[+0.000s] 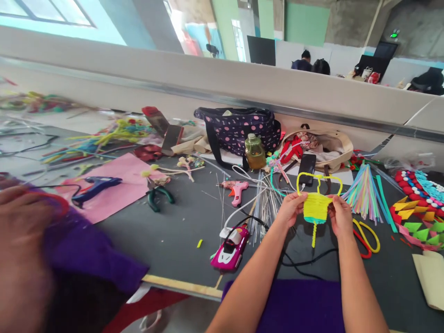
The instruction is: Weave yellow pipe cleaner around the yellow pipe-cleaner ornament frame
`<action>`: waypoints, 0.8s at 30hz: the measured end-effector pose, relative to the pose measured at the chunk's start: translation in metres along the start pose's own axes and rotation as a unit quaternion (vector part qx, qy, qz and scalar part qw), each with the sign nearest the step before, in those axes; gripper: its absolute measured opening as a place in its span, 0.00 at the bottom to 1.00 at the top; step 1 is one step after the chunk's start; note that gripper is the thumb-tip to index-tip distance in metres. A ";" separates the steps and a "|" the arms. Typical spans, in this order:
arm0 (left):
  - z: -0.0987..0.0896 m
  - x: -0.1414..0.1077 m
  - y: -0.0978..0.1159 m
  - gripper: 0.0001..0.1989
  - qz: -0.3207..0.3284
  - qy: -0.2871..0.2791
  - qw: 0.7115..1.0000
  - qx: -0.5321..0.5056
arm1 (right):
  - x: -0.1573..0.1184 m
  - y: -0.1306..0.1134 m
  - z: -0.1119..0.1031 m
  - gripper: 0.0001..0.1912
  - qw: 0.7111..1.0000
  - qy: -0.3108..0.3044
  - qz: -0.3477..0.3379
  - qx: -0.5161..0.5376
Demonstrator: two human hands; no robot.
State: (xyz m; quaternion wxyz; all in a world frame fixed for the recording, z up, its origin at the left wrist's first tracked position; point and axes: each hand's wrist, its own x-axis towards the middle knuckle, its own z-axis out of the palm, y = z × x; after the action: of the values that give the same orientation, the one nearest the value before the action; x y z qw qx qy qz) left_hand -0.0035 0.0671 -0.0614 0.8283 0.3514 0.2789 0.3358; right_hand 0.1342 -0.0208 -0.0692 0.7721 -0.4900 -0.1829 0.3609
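Yellow fuzzy piece (pixel 315 208): rounded loops on top, ribbed block body, teal lower band, twisted stem hanging down. Held up over the bench (pixel 187 240), right half, near front edge.

Left hand (pixel 292 209): grip together, clamped on the block's upper left side. Right hand (pixel 341 215): grip likewise pinched on the upper right.

Around, left to right: co-worker's hand (pixel 22 231), blurred, at left front; pink sheet (pixel 128 180) bearing blue glue gun (pixel 100 182); pliers (pixel 152 201) just beside it; pink glue gun (pixel 238 189) mid-bench; magenta car-shaped object (pixel 236 254) near front edge; phone (pixel 307 169) behind the piece; black cable (pixel 308 263) in front, on the bench; pastel stems (pixel 366 194) fanned beyond the right hand; red loop (pixel 366 255) and yellow loop (pixel 376 249) beside the right wrist; cream folded sheet (pixel 429 277) toward the right front. Forearms hide part of the front edge.
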 end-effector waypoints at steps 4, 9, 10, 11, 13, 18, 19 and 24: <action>-0.001 0.001 -0.002 0.16 -0.002 0.007 1.000 -0.006 | -0.001 0.003 0.001 0.16 1.000 -0.002 -0.010 0.002; -0.001 0.002 -0.006 0.20 -0.007 -0.046 0.999 -0.020 | -0.005 0.006 0.004 0.22 0.998 -0.052 0.008 0.016; -0.001 0.002 -0.007 0.21 -0.006 -0.063 0.998 -0.019 | -0.005 0.007 0.004 0.22 0.998 -0.053 0.012 0.012; -0.002 0.002 -0.008 0.21 -0.003 -0.078 0.997 -0.014 | -0.005 0.008 0.005 0.23 0.999 -0.050 0.013 0.009; -0.003 0.001 -0.010 0.21 0.009 -0.101 0.995 0.002 | -0.005 0.010 0.004 0.23 0.999 -0.041 0.009 0.006; -0.005 0.001 -0.012 0.22 0.016 -0.116 0.992 0.040 | -0.003 0.013 0.003 0.24 1.000 -0.030 0.008 0.001; -0.005 0.001 -0.012 0.22 0.015 -0.111 0.993 0.042 | -0.003 0.013 0.002 0.24 1.000 -0.028 0.010 0.003; -0.006 0.003 -0.014 0.24 0.021 -0.095 0.995 0.027 | -0.003 0.013 0.002 0.23 0.998 -0.035 0.025 0.039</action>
State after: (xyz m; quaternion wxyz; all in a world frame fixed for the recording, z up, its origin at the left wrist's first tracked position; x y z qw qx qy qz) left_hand -0.0009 0.0641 -0.0758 0.8339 0.4100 0.2006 0.3103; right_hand 0.1258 -0.0188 -0.0797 0.7743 -0.4513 -0.1834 0.4040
